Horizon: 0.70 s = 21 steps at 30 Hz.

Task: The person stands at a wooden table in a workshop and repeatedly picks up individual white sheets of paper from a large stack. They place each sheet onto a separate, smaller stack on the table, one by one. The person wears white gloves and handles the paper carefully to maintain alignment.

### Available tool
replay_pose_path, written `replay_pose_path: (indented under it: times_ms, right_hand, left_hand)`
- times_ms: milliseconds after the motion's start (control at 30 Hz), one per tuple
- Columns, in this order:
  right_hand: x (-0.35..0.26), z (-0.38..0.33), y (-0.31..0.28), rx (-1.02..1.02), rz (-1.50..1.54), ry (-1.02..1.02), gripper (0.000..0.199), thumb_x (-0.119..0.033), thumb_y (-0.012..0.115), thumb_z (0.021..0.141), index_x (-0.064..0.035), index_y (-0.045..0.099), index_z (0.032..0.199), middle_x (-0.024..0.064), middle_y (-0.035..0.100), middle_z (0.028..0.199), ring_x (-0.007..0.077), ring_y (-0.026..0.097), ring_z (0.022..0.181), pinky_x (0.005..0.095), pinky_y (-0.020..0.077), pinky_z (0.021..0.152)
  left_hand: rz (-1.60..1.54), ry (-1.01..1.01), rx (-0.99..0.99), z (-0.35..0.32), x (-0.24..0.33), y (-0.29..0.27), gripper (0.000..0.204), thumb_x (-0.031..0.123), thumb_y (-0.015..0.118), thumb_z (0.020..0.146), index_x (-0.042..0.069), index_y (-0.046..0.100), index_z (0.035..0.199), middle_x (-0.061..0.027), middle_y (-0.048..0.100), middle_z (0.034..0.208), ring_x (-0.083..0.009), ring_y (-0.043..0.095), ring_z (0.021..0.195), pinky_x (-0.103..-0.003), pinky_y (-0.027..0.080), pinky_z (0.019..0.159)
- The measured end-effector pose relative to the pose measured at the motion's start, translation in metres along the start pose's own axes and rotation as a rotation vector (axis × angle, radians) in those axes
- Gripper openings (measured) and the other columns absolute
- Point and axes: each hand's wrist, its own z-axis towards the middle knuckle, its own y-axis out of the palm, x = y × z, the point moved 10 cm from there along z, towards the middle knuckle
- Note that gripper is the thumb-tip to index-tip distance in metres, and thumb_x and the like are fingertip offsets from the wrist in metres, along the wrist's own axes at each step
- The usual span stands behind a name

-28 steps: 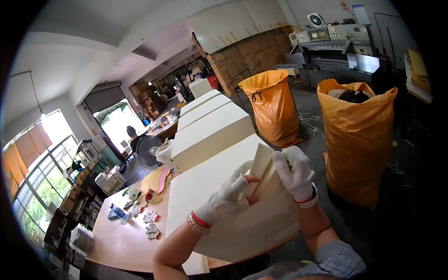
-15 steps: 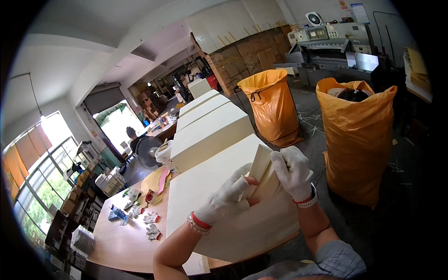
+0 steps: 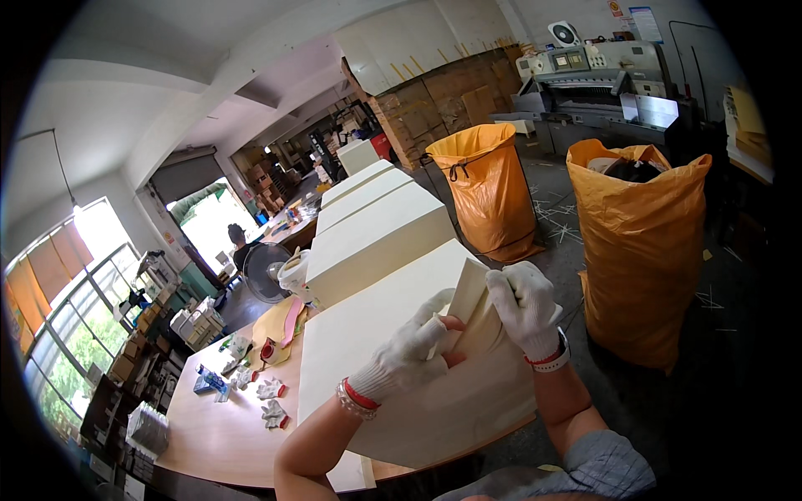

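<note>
A tall stack of cream-white paper stands on the table in front of me. At its near right corner, a bundle of sheets is bent up and back. My left hand, in a white knit glove with bare fingertips showing, is closed on the bundle's left side, the fingers curled at the sheet edges. On the bundle's right side, my right hand, also gloved, pinches the sheet corner with its fingers folded in. The right fingertips are partly hidden behind the glove.
More paper stacks line up beyond. Two orange sacks stand on the floor to the right. Spare gloves and a tape roll lie on the table at left. A fan, a seated person and a large machine are farther off.
The bent-up bundle now shows a broader face between my hands, its sheets slightly more fanned. Both hands stay in nearly the same place.
</note>
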Motion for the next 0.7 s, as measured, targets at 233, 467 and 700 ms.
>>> replay_pose_path:
  times_ms: [233,467,700]
  right_hand:
    - [0.003,-0.001,-0.002,0.004,0.014,0.006,0.033,-0.009,0.068,0.094,-0.0021,0.053,0.065,0.0096,0.048,0.058,0.0266,0.051,0.057,0.0398,0.0403,0.057]
    - [-0.004,0.001,-0.005,0.002,-0.016,-0.007,0.034,-0.009,0.068,0.095,-0.0023,0.053,0.064,0.0097,0.049,0.058,0.0275,0.052,0.058,0.0403,0.0405,0.057]
    - [0.004,-0.001,-0.002,0.027,0.020,0.013,0.035,-0.010,0.068,0.095,-0.0021,0.053,0.064,0.0103,0.050,0.059,0.0284,0.052,0.057,0.0411,0.0405,0.056]
  left_hand:
    - [0.058,0.088,0.105,-0.002,0.012,-0.007,0.050,0.000,0.076,0.086,0.013,0.061,0.132,-0.0122,0.062,0.119,-0.0306,0.063,0.111,-0.039,0.051,0.093]
    - [-0.022,-0.064,-0.156,0.002,-0.004,0.009,0.052,-0.005,0.070,0.085,0.013,0.062,0.134,-0.0146,0.056,0.136,-0.0320,0.059,0.120,-0.039,0.050,0.097]
    - [0.000,0.065,0.055,0.002,0.004,-0.002,0.046,0.004,0.083,0.080,0.004,0.063,0.122,-0.0254,0.043,0.153,-0.0347,0.061,0.123,-0.039,0.053,0.096]
